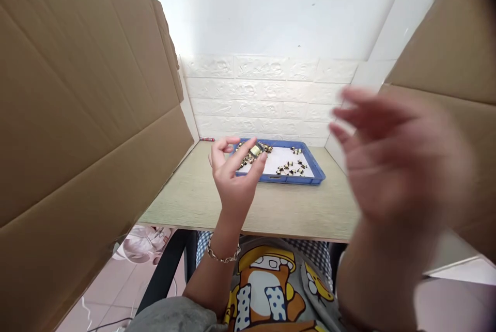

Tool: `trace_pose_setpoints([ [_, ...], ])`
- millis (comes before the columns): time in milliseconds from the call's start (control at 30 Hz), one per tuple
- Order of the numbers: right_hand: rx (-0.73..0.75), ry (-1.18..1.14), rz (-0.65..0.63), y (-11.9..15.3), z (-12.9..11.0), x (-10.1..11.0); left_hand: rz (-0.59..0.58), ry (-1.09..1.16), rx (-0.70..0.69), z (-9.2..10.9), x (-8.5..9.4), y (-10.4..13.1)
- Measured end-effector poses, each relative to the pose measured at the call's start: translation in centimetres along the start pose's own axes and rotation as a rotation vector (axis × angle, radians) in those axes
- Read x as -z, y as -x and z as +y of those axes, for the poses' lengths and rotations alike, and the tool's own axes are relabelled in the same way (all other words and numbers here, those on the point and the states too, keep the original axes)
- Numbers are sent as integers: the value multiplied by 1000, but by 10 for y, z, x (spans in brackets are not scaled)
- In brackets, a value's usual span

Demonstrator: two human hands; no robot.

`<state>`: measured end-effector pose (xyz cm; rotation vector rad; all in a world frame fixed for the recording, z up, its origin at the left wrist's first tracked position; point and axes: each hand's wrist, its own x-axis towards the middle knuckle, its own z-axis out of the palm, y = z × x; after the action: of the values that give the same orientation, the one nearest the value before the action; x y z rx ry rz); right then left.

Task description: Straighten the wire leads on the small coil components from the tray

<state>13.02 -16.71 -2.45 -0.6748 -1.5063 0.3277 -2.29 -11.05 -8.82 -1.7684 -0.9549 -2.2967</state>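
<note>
The left hand [235, 177] holds the coil [256, 150] up in its grip, thumb and index finger clamped on it from opposite sides. The thumb lies on the side toward the person's right, the index finger on the upper left. The coil's yellow middle shows between darker edges, but it is too small to tell its long axis surely. The right hand [391, 156] is raised on the other side, well apart from the coil, which lies to that hand's left and farther from the camera. Blurred as it is, its fingers look apart, with nothing seen between them. The left hand is clearly the nearer to the tray [284, 179], which sits on the surface [186, 192] behind the coil. In the tray, a dense pile of parts [246, 159] is toward the left end and looser parts [297, 169] are toward the right. A slim red tube [207, 139] near the wall [263, 89] carries markings too small to read; no brand, label or lettering can be made out anywhere.
</note>
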Motion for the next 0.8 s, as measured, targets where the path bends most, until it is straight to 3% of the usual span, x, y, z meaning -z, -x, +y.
trace_pose_setpoints([
  [200,-197,-131,-235,9,39,-29,-78,5,-46,14,1,7],
  [433,-296,-222,-172,15,42,-29,-125,66,60,13,-5,11],
  [800,-333,-209,-138,22,42,-29,-137,97,56,12,-9,15],
])
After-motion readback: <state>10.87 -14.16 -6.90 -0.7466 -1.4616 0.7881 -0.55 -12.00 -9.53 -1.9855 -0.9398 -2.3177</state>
